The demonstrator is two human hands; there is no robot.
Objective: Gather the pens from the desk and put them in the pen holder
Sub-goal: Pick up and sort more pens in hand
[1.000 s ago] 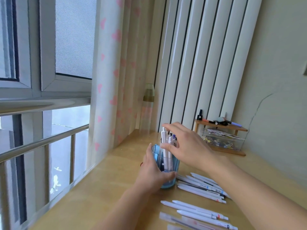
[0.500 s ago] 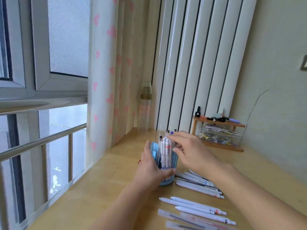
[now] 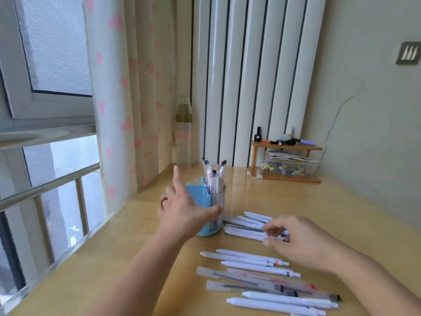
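A: From the head view, we see the left hand spread beside the blue pen holder, its fingers straight and released, the thumb lying across the holder's clear front. There is a ring on one finger.

B: And the holder stands on the table at about twelve o'clock from that wrist, with several white pens in it, upright.

A: We see the right hand at three o'clock of the holder, its fingertips curled onto a cluster of white pens lying flat. Whether they are actually grasping one, we cannot tell.

B: More loose pens lie at six o'clock of that cluster, near the table's front edge, some white, some clear.

A: At one o'clock, by the wall, we note a small wooden shelf over a clear box.
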